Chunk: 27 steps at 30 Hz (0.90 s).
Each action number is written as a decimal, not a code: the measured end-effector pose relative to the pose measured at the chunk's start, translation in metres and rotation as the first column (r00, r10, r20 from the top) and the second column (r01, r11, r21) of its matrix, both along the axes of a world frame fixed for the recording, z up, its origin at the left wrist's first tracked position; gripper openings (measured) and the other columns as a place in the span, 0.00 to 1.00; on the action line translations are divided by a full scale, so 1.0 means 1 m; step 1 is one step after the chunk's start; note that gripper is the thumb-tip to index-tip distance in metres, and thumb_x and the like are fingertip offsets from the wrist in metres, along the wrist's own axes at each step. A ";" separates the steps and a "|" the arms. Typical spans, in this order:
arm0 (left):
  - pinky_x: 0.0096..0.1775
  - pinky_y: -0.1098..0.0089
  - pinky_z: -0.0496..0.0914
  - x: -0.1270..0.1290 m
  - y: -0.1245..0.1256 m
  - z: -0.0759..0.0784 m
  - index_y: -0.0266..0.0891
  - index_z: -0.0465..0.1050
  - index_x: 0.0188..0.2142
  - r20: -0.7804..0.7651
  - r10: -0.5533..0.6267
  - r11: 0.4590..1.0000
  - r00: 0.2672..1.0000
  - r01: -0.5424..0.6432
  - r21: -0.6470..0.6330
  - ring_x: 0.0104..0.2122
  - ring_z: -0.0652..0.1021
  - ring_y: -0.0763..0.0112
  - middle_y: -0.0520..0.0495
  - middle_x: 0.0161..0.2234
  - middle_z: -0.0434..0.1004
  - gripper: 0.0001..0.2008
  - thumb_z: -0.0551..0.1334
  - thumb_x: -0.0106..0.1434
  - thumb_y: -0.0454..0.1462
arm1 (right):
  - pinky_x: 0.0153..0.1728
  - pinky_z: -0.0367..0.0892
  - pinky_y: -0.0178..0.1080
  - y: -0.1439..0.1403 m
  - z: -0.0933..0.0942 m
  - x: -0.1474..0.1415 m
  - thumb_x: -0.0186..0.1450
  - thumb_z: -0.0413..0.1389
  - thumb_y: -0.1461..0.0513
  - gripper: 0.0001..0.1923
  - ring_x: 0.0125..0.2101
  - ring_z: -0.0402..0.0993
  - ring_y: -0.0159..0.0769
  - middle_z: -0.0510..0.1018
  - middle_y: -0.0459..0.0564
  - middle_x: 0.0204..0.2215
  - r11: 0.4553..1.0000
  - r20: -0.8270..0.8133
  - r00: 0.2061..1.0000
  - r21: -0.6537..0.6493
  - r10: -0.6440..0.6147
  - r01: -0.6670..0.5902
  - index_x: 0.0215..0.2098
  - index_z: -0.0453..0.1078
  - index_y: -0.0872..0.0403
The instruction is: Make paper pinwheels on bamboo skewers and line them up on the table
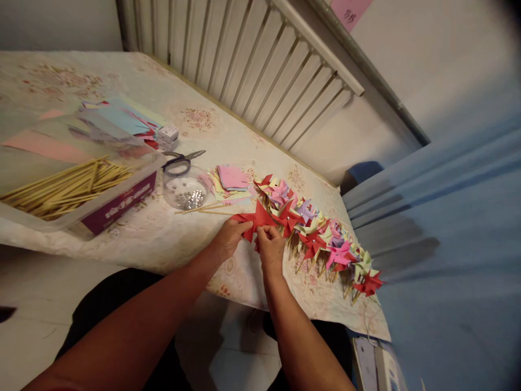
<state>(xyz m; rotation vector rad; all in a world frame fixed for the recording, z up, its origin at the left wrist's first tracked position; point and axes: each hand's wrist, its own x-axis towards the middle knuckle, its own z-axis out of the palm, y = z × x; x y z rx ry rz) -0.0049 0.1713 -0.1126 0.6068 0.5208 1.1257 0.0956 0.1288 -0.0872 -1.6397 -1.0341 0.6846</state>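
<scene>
Both forearms reach in from the near edge of the desk (154,239). Left hand (230,236) and right hand (271,247) pinch a red paper pinwheel (256,217), fingers closed on its folds. Just right of it runs a row of finished pinwheels (321,233); left of it stand a clear bowl (185,190), scissors (185,157) and a tub of sticks (73,187).

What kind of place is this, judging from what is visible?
Probably a room at home used for paper crafts. A table with a floral cloth stands by a white slatted frame, and both hands fold a red paper pinwheel beside finished pinwheels.
</scene>
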 end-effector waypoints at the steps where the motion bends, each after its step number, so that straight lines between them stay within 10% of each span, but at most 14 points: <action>1: 0.28 0.72 0.66 0.000 0.000 0.000 0.35 0.75 0.25 0.003 0.002 1.000 1.000 -0.002 0.003 0.24 0.71 0.74 0.50 0.24 0.75 0.06 0.68 0.48 0.36 | 0.16 0.55 0.33 0.000 0.000 0.000 0.57 0.57 0.54 0.11 0.14 0.60 0.29 0.66 0.38 0.13 1.000 0.005 1.000 0.002 -0.006 0.006 0.24 0.69 0.52; 27: 0.33 0.71 0.67 0.002 0.000 0.001 0.35 0.78 0.28 -0.039 0.072 0.997 0.997 -0.073 -0.021 0.26 0.73 0.73 0.51 0.25 0.77 0.09 0.69 0.45 0.36 | 0.17 0.55 0.32 0.008 -0.009 -0.001 0.55 0.57 0.55 0.11 0.14 0.58 0.28 0.65 0.37 0.12 0.996 -0.041 0.995 -0.007 -0.088 0.088 0.20 0.64 0.51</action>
